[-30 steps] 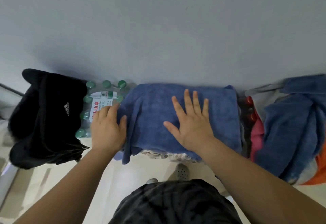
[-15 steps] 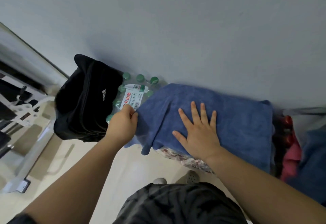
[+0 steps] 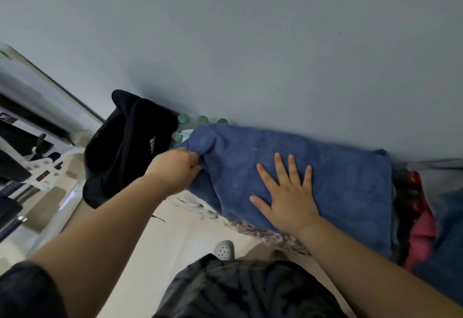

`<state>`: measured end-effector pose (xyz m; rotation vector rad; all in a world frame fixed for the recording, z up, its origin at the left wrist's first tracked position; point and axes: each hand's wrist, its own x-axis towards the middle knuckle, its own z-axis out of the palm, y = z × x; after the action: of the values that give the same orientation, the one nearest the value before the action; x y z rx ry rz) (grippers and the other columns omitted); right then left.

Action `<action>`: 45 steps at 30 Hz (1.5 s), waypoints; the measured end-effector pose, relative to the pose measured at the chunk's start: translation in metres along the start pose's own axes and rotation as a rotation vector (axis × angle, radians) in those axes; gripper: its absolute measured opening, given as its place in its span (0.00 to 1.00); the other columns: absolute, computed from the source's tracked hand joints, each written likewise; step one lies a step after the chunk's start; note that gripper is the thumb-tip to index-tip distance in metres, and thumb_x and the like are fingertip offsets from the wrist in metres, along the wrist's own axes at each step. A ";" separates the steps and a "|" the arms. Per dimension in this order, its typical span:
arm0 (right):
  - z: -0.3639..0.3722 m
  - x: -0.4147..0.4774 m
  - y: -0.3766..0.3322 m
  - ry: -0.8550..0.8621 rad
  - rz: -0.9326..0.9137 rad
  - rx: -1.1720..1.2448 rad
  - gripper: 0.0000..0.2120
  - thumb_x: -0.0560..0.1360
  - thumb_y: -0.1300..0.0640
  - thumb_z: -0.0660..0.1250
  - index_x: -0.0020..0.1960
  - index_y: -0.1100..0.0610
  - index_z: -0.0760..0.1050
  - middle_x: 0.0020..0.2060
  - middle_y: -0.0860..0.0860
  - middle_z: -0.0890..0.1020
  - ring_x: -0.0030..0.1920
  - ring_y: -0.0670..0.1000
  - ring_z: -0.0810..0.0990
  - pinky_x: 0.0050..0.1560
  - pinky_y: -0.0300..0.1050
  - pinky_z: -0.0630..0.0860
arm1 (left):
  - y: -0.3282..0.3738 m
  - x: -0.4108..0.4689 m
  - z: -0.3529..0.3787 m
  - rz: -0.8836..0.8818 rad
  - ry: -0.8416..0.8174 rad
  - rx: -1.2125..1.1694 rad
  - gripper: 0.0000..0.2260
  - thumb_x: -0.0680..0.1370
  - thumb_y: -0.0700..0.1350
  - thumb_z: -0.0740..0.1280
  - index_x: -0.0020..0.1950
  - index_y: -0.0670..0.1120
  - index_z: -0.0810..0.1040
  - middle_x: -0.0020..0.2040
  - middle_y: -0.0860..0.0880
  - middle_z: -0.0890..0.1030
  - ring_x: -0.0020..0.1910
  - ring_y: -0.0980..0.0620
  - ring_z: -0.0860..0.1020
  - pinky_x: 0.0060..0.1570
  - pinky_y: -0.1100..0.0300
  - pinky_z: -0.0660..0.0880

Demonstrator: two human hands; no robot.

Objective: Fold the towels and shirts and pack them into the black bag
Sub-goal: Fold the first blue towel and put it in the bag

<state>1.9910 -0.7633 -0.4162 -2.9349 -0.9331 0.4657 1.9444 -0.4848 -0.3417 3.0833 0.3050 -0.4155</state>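
A blue towel (image 3: 325,167) lies spread over a low stack against the grey wall. My left hand (image 3: 176,168) grips the towel's left edge, with its fingers curled into the cloth and the edge bunched up. My right hand (image 3: 288,197) presses flat on the middle of the towel, fingers spread. The black bag (image 3: 125,149), with a white logo on its side, stands to the left of the towel, close to my left hand.
A pack of green-capped water bottles (image 3: 201,120) sits between the bag and the towel, mostly covered. Red and blue clothes (image 3: 423,232) pile up at the right. Metal-framed equipment (image 3: 30,162) stands at the far left. Pale floor lies below.
My left hand went from lying by the towel's left edge to gripping it and lifting it towards the middle. My view swung left and tilted. My right hand stayed pressed on the towel.
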 end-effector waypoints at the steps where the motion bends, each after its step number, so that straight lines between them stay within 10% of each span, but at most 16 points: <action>1: -0.002 0.001 0.001 -0.018 0.005 0.000 0.40 0.71 0.24 0.35 0.80 0.39 0.35 0.80 0.53 0.32 0.78 0.61 0.29 0.73 0.72 0.33 | -0.002 -0.002 0.008 -0.001 -0.008 -0.056 0.10 0.80 0.53 0.62 0.53 0.49 0.78 0.52 0.45 0.79 0.50 0.40 0.79 0.44 0.53 0.74; 9: -0.020 -0.004 -0.018 -0.010 0.114 0.076 0.43 0.70 0.23 0.41 0.80 0.41 0.50 0.81 0.50 0.38 0.79 0.56 0.31 0.75 0.65 0.30 | -0.032 0.003 0.025 -0.142 0.126 -0.194 0.18 0.78 0.55 0.65 0.62 0.45 0.73 0.57 0.43 0.74 0.57 0.39 0.74 0.52 0.47 0.72; 15: -0.025 0.015 -0.068 -0.125 0.048 0.063 0.37 0.75 0.26 0.42 0.80 0.37 0.38 0.79 0.43 0.32 0.78 0.53 0.28 0.76 0.67 0.34 | -0.039 0.022 0.020 -0.052 0.082 -0.138 0.12 0.76 0.55 0.66 0.51 0.47 0.77 0.53 0.43 0.78 0.54 0.40 0.74 0.51 0.49 0.73; 21: -0.045 0.025 -0.088 0.043 0.161 0.225 0.34 0.77 0.30 0.45 0.76 0.45 0.64 0.81 0.47 0.56 0.81 0.52 0.48 0.79 0.60 0.44 | -0.050 0.021 0.011 0.046 0.023 -0.597 0.06 0.73 0.45 0.68 0.45 0.49 0.72 0.39 0.49 0.78 0.39 0.44 0.76 0.38 0.54 0.70; 27: -0.081 0.063 -0.129 0.073 -0.135 0.334 0.29 0.82 0.50 0.63 0.80 0.43 0.57 0.80 0.41 0.58 0.80 0.50 0.51 0.75 0.53 0.54 | -0.060 0.003 0.018 0.185 -0.040 -1.053 0.14 0.67 0.36 0.68 0.45 0.53 0.72 0.40 0.53 0.79 0.38 0.50 0.76 0.43 0.48 0.76; 33: -0.066 0.077 -0.134 0.154 -0.154 0.069 0.08 0.78 0.52 0.66 0.54 0.51 0.81 0.48 0.50 0.81 0.55 0.58 0.75 0.54 0.54 0.68 | -0.064 -0.015 0.022 0.021 0.019 -1.044 0.13 0.69 0.41 0.75 0.46 0.49 0.72 0.40 0.50 0.81 0.38 0.50 0.80 0.41 0.53 0.77; 38: -0.059 0.065 -0.124 0.384 0.106 0.252 0.08 0.77 0.56 0.65 0.39 0.54 0.71 0.33 0.47 0.74 0.40 0.56 0.73 0.41 0.55 0.73 | -0.064 -0.019 0.028 0.007 0.101 -0.773 0.09 0.71 0.47 0.74 0.39 0.45 0.77 0.34 0.50 0.79 0.35 0.49 0.77 0.36 0.57 0.72; 45: -0.071 0.047 -0.103 0.030 0.127 0.328 0.09 0.77 0.54 0.66 0.54 0.51 0.81 0.50 0.48 0.74 0.56 0.54 0.74 0.52 0.46 0.71 | -0.060 -0.022 0.017 0.119 0.125 -1.178 0.07 0.76 0.36 0.70 0.44 0.47 0.82 0.39 0.51 0.82 0.37 0.53 0.79 0.40 0.61 0.76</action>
<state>1.9904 -0.6480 -0.3491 -2.7018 -0.6013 0.5217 1.9077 -0.4309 -0.3515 1.9503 0.2357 0.0062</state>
